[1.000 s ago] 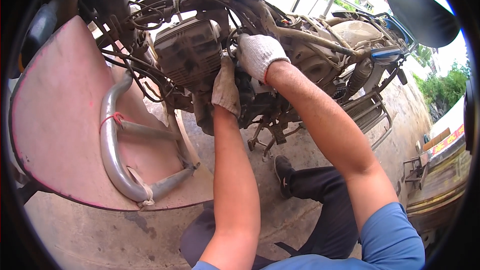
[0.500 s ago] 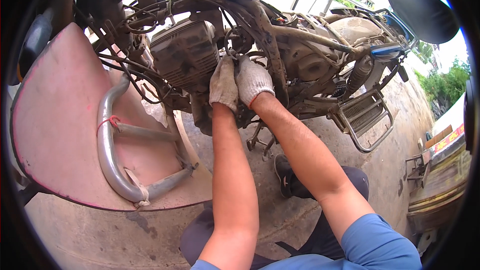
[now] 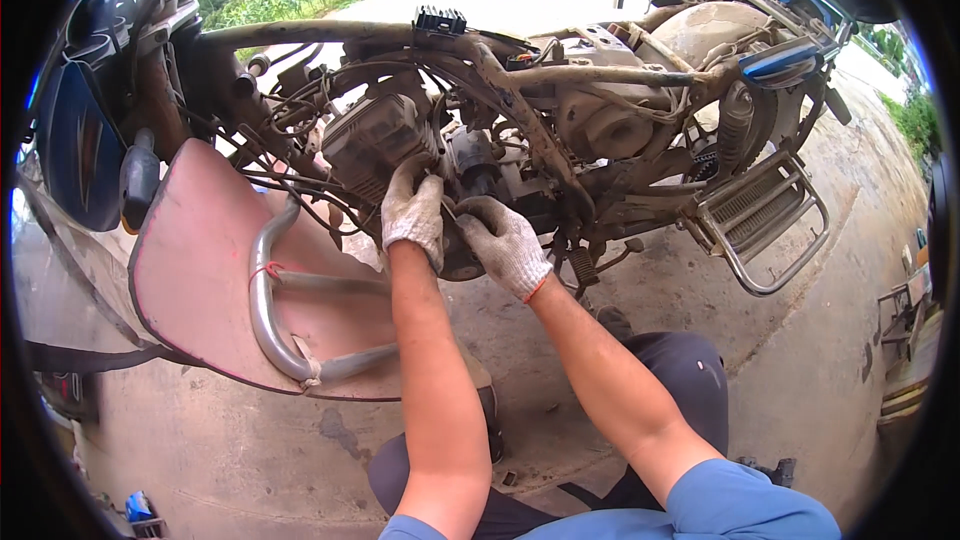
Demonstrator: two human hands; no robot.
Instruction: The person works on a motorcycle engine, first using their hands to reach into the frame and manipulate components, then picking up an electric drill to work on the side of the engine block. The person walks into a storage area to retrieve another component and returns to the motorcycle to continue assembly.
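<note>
A dusty motorcycle with its frame [image 3: 340,34] bared stands in front of me. My left hand [image 3: 413,215], in a dirty white knit glove, reaches against the lower part of the finned engine cylinder [image 3: 365,145], its fingers bent inward. Beside it, my right hand [image 3: 503,248], gloved alike, has its fingers curled toward the left one. Something thin shows between the two hands, too small to name. Just above the right hand sits a dark cylindrical part [image 3: 480,165] behind the engine. The fingertips of both hands are partly hidden.
A pink leg shield [image 3: 210,260] with a bent metal crash bar [image 3: 265,290] spans the left. To the right are a metal footrest rack [image 3: 765,225] and a shock absorber [image 3: 737,125]. Black cables [image 3: 290,180] hang near the engine. Concrete floor [image 3: 300,470] lies below.
The view has shifted, showing more of the motorcycle's left end. My hands, earlier pressed together behind the cylinder, are now a little apart and lower, with the dark cylindrical part uncovered.
</note>
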